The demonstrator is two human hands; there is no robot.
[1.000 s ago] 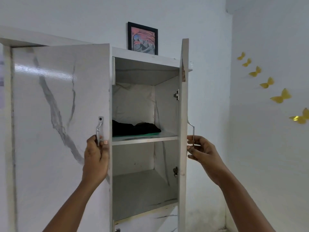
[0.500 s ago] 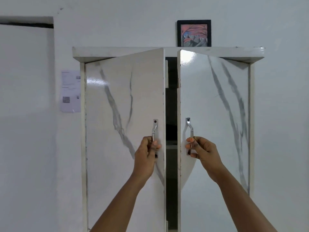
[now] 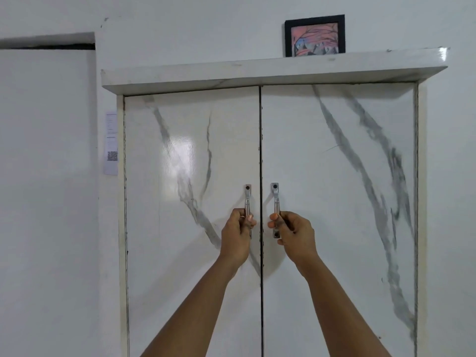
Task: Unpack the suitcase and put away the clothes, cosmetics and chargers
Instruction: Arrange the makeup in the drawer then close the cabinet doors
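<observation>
A paper slip (image 3: pixel 111 143) hangs at 9 o'clock of the glossy, grey-veined marble-look doors (image 3: pixel 192 202), shut flush, where the left hand (image 3: pixel 235 234) grips one slim steel handle (image 3: pixel 247 199) and the right hand (image 3: pixel 296 234) the other (image 3: pixel 275 199), a framed picture (image 3: pixel 314 35) at 1 o'clock.

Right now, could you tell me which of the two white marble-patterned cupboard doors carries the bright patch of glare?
The left white marble-patterned door, whose metal handle the left hand grips; the right door shows only grey veins.
</observation>
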